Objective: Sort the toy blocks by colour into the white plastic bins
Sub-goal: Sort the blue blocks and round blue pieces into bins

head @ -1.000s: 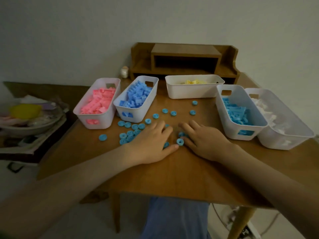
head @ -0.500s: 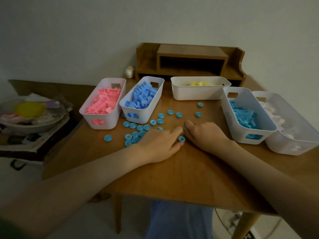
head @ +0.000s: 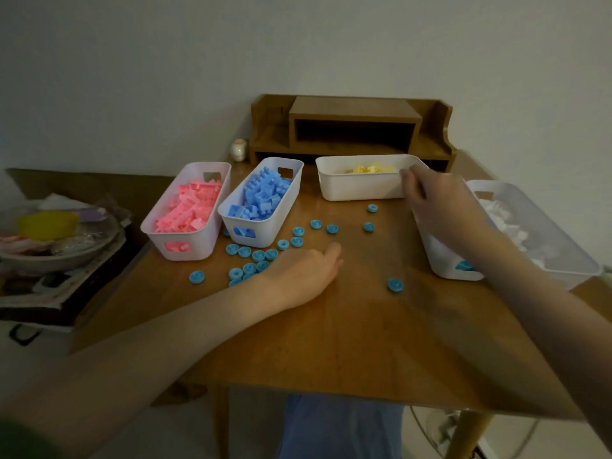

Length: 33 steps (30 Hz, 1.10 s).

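Both hands are over the desk. The left hand lies knuckles-up on the wood at the edge of a cluster of round blue pieces; its fingers are tucked out of sight, so whether it grips anything cannot be told. The right hand hangs in the air, blurred, its fingers curled by the near corner of the yellow bin, and what they hold, if anything, cannot be made out. That arm covers most of the light-blue bin, of which only a strip of white wall and a glimpse of blue through the handle slot show. Beside it on the right stands the white-block bin, its contents pale and hard to separate from the plastic. On the left sit the pink bin and the blue bin, both heaped with blocks. More round pieces lie scattered between the bins, and one lone piece lies apart, nearer the front edge. At the back of the desk stands a wooden shelf unit with a small pale figurine at its left end. Off the desk's left side, a bowl holding something yellow rests on stacked papers, dim and indistinct. A plain grey wall rises behind, and blue clothing shows under the desk's front edge.
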Tool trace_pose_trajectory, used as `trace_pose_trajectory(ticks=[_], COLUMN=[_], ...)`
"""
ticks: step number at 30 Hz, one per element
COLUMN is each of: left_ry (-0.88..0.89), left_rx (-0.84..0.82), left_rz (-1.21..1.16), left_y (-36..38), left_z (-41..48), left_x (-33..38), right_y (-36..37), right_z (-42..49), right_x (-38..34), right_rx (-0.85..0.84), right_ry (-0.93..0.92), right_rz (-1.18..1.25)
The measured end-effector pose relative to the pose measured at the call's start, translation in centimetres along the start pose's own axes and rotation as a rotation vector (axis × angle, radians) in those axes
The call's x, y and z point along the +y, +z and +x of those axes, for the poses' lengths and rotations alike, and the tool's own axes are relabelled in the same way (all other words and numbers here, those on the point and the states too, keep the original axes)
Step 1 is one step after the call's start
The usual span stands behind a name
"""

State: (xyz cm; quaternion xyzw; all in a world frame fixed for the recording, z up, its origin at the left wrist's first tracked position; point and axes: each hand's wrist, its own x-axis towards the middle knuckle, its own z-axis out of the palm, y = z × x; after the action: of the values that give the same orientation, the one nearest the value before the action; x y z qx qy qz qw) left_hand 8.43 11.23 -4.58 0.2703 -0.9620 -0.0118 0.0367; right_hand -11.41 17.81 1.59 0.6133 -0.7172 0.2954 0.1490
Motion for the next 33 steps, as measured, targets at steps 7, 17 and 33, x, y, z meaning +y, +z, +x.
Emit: trace_pose_trajectory(ticks=[7,17,33], left_ry=[0.036,0.057,0.200], left_rx=[0.094,0.215,-0.044], left_rz=[0.007,-0.134,-0.272], left_y=[-1.4,-5.3,-3.8], left_z=[1.5,8.9,14.9], left_x=[1.2,6.9,12.0], right_y=[-1.6,-2.0,-3.7], right_z=[0.1,-1.2,-3.3], right_x=[4.3,7.4,10.1], right_rx=[-0.207,-0.155,-0.149], right_ry=[0.295,0.320,0.202], right_rz=[-0.188,-0.068,-0.051])
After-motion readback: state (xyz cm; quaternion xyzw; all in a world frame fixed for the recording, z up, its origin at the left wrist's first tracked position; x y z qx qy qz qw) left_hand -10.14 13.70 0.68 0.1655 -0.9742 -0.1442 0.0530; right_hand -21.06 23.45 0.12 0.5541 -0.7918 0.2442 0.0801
